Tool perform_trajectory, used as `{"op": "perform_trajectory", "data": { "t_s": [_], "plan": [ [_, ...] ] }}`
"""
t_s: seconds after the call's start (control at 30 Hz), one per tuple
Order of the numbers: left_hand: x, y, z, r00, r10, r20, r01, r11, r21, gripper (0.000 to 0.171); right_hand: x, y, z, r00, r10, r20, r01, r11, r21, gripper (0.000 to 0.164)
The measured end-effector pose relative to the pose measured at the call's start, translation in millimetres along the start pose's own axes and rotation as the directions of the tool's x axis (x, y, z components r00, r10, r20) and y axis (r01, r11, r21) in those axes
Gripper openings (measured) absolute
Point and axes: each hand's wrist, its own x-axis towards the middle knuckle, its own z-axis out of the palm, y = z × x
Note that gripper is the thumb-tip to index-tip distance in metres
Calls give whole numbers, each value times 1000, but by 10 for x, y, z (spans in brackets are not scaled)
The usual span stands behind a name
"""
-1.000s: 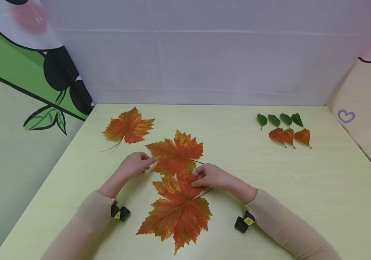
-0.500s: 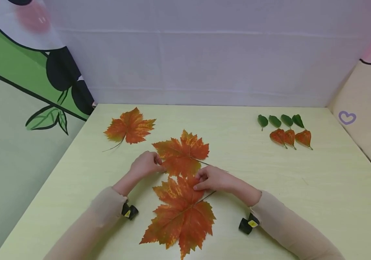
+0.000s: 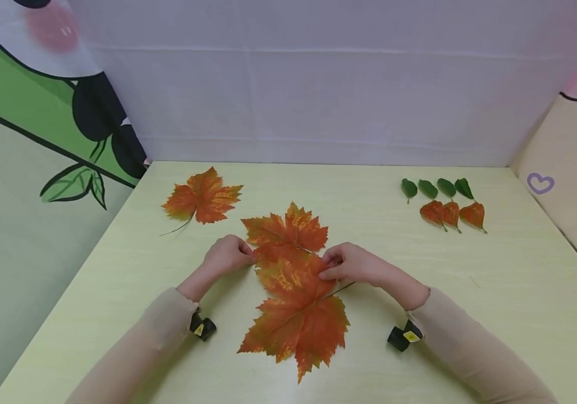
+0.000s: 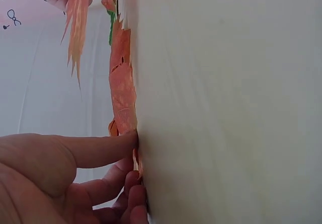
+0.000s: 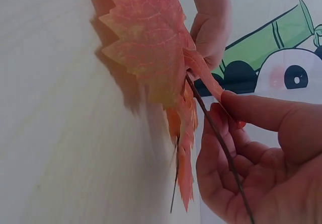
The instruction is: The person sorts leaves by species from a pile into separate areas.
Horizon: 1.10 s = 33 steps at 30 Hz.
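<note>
Two large orange-red artificial maple leaves lie in the middle of the table. The near maple leaf overlaps the lower part of the farther maple leaf. My left hand pinches the left edge of the farther leaf, low at the tabletop. My right hand pinches a right-hand lobe of the near leaf between thumb and fingers. In the right wrist view this near leaf is raised off the table, its dark stem running past the fingers.
A third maple leaf lies at the back left of the table. At the back right, several small green leaves lie in a row above three orange husk-like pieces. A white cloth wall closes off the back.
My right hand has moved the near leaf up and to the right, so it now overlaps the farther leaf. My left hand shifted right, moving the farther leaf slightly right.
</note>
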Motion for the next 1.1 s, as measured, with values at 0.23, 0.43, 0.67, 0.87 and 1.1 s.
{"op": "perform_trajectory", "data": {
  "t_s": [0.23,0.43,0.67,0.87,1.1],
  "plan": [
    [9,-4,-9,999,-3,-38,3,1000,4,20,-44,36,-208,999,0,-53,0,1000,8,16],
    [34,5,9,999,26,-34,-25,999,27,14,-60,66,-371,996,7,-91,-8,1000,-9,20],
    [49,6,1,999,34,-16,-33,999,28,10,-60,92,-539,989,43,-139,-44,999,-5,22],
    [50,-22,-53,999,35,20,-35,999,-4,10,-37,133,-672,983,64,-173,-60,998,26,23],
    [81,-59,-206,998,37,-46,-40,997,-64,12,2,185,-827,974,71,-217,-60,997,56,20]
  ]
}}
